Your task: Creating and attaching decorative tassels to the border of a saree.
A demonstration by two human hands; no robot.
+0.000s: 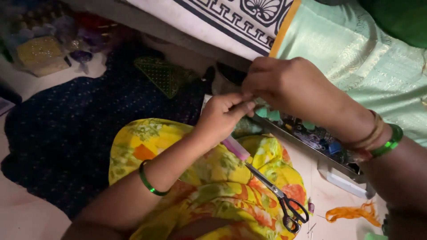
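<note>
both hands meeting mid-frame, left hand grip pinched shut w/ pink tube sticking out below, right hand fingertips pinching smth tiny, can't tell what, scissors on yellow floral cloth just under

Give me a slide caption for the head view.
Both hands, left hand and right hand, pinch together above scissors lying on floral cloth.

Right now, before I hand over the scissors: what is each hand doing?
Left hand: fingers pinched shut; what they hold cannot be told.
Right hand: pinched shut against the left fingertips; contents hidden.
</note>
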